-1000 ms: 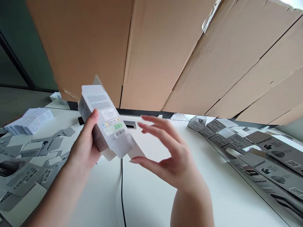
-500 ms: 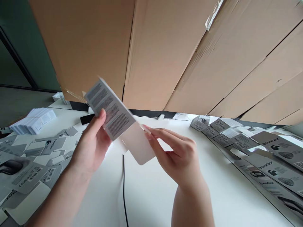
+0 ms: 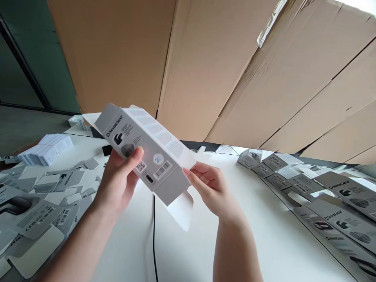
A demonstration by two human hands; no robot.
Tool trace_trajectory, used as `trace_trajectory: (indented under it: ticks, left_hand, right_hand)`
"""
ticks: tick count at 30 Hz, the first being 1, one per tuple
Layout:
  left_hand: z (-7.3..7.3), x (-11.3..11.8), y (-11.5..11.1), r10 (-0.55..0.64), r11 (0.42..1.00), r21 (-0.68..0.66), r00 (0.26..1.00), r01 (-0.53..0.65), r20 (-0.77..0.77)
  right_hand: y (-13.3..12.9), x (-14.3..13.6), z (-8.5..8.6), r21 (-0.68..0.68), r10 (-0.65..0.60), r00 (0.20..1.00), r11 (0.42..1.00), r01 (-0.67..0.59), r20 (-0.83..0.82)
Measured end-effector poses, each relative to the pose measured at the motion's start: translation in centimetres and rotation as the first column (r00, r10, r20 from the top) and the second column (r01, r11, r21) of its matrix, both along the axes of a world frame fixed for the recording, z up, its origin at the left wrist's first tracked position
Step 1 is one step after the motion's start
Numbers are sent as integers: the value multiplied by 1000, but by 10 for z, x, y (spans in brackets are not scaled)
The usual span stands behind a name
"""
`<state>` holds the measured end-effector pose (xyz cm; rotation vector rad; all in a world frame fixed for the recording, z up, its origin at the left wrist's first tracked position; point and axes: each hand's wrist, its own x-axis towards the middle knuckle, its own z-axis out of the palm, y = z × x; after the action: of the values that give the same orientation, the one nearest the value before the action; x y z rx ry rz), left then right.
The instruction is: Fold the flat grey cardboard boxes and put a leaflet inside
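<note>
A grey and white printed carton [image 3: 143, 150] is held up tilted over the white table, opened into a box shape with flaps sticking out at both ends. Its printed face shows a logo, a QR code and a barcode. Around its lower left side my left hand [image 3: 117, 184] is closed, thumb on the printed face and the other fingers hidden behind. At the right end my right hand [image 3: 213, 188] pinches a flap by its edge, thumb and fingers together. Another white flap [image 3: 182, 209] hangs below that end.
Flattened grey cartons [image 3: 44, 211] lie in a loose heap at the left, beside a stack of folded white leaflets [image 3: 45, 149]. Several cartons [image 3: 326, 196] are lined up at the right. A black cable [image 3: 154, 239] crosses the table [image 3: 182, 258]. Large cardboard boxes [image 3: 211, 70] stand behind.
The carton has turned in my hands, from its text-covered side to its logo and barcode face, and now looks opened out. My right hand has shifted slightly along its right end.
</note>
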<state>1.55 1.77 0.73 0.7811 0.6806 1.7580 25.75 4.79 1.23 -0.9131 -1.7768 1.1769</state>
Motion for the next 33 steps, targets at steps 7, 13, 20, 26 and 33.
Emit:
trace_trajectory:
  ticks: [7,13,20,26,33]
  left_hand:
    - [1,8,3,119,986,-113,992,-124,-52]
    - [-3,4,8,56,927,-369,998,-61,-23]
    - [-3,-2,2,-336,913,-271,939,306,-70]
    - [0,7,-4,-378,914,-198,922,355,-89]
    - [3,16,-10,-75,960,-277,993,49,-86]
  right_hand:
    - [-6,3,3,122,-10,966,992,-23,258]
    - [-19,-9,7,495,-60,923,856,-148,380]
    - [-18,-11,8,449,-117,981,893,35,155]
    - [-17,-17,-1,622,-219,972,774,118,88]
    - [-25,-34,-4,780,-220,967,624,36,132]
